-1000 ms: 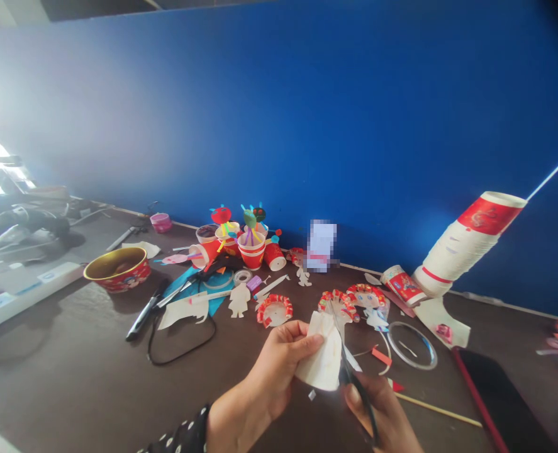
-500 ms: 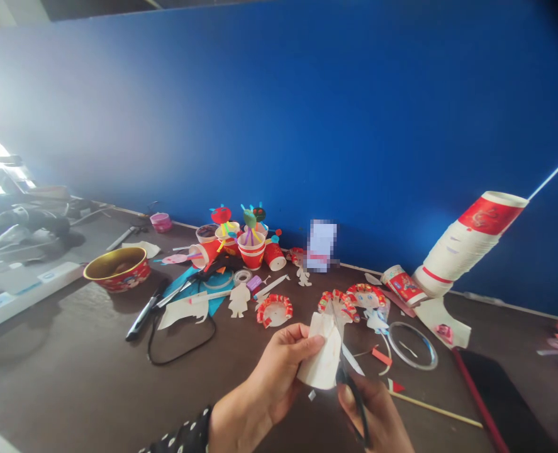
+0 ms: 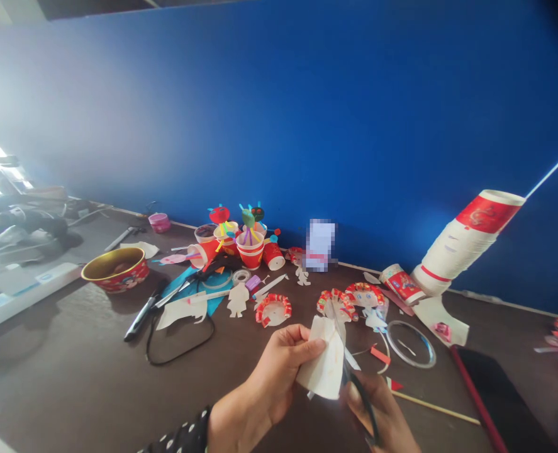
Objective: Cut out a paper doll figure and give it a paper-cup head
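Cream paper [image 3: 321, 367] (scissors [image 3: 362, 396] biting) in hands [image 3: 273, 371] [image 3: 385, 412]

Curved cream paper piece [image 3: 323, 366], held upright, black-handled scissors [image 3: 364, 402], blades at its right edge

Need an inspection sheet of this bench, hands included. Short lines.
Surface: dark brown table, crafts and scraps spread along it.
Job's things: left hand pinches a piece of cream paper; right hand holds black-handled scissors against the paper's edge.
Clutter: stacked paper cups, red bowl, decorated red cups, paper cutouts.
Hands: both bare; polka-dot sleeve on the left.
Cables: black cord looped on the table.
Surroundings: blue wall. Other people: nothing seen.
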### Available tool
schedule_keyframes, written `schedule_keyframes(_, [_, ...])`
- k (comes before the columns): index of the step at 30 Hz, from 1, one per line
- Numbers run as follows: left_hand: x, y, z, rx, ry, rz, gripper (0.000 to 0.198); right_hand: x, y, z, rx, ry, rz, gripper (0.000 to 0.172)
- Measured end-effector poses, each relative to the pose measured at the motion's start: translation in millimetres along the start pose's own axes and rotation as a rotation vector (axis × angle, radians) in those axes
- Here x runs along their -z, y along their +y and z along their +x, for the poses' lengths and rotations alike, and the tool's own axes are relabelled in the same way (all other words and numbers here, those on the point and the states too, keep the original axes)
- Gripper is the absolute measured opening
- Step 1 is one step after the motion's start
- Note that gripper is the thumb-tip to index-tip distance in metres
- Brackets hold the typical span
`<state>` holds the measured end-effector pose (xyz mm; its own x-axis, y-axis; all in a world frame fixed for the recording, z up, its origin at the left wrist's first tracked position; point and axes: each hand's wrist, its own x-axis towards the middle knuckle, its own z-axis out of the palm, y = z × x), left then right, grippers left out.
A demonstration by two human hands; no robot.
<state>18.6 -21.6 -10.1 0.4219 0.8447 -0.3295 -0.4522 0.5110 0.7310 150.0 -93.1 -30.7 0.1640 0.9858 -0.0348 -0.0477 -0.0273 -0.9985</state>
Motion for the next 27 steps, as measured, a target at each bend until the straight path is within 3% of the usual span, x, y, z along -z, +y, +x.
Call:
schedule_keyframes(5, [-2.4,-1.8,-2.0,0.022,0.012,-0.014,0.03,-5.0,2.7,-1.4,-0.076,0.107,0.082,0.039])
schedule_keyframes(15, [-4.2,-5.0,-2.6,0.024,-0.019,-0.077,0.025,-15.0,-3.2,-0.1,0.075,0.158,-0.035,0.037])
schedule_keyframes(23, [-4.3,-5.4,-2.4,0.03,-0.002,-0.078,0.024,-18.6,-11.0,3.1,0.027,-0.017,0.08,0.039])
schedule_keyframes(27, [-4.5,-5.1,-2.5,0.03,0.004,-0.087,0.023,-17.7,-8.7,4.2,0.014,-0.032,0.061,0.041])
